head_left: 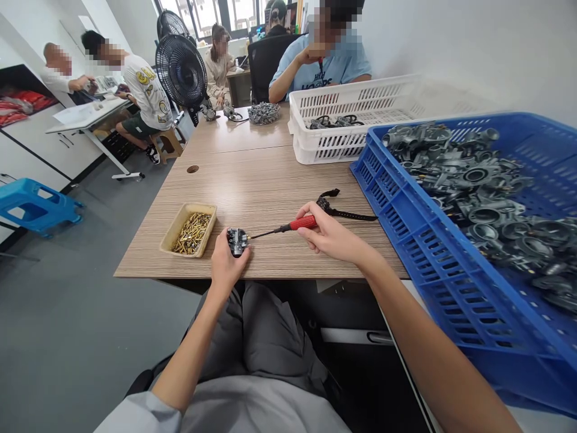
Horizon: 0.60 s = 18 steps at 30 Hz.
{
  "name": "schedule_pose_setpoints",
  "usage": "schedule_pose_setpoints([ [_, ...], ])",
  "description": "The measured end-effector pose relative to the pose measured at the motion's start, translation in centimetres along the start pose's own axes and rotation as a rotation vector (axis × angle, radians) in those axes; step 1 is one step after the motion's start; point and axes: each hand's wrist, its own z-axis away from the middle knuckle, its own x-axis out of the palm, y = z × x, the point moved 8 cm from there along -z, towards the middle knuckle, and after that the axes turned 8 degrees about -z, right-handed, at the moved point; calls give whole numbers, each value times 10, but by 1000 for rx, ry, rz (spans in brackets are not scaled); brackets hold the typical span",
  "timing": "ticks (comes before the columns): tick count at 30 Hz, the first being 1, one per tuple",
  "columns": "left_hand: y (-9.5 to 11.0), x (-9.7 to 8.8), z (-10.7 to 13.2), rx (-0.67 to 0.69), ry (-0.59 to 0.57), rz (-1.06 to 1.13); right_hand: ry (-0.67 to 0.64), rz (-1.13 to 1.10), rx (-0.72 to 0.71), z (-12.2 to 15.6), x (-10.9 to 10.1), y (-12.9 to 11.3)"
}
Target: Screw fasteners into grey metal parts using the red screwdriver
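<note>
My left hand (228, 261) is closed around a small dark metal part (237, 240), held on the wooden table (252, 180) near its front edge. My right hand (331, 234) grips a red-handled screwdriver (301, 224), whose thin shaft points left with its tip at the part. A tan tray of small brass screws (191, 231) sits just left of my left hand. A black strap-like piece (336, 207) lies on the table behind my right hand.
A blue crate (451, 282) full of grey metal parts stands at my right. Behind it a white basket (347, 120) holds a few dark parts. A person sits across the table; a black fan (181, 71), other seated people and a blue stool (36, 207) are at left.
</note>
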Motion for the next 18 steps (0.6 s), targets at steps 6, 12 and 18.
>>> schedule_pose_setpoints([
  [6, 0, 0, 1, -2, -3, 5, 196, 224, 24, -5, -11, 5],
  [12, 0, 0, 1, 5, 5, 18, 139, 165, -3, -2, -9, 2],
  [18, 0, 1, 0, 8, 1, 8, -43, 17, -33, 4, 2, -9],
])
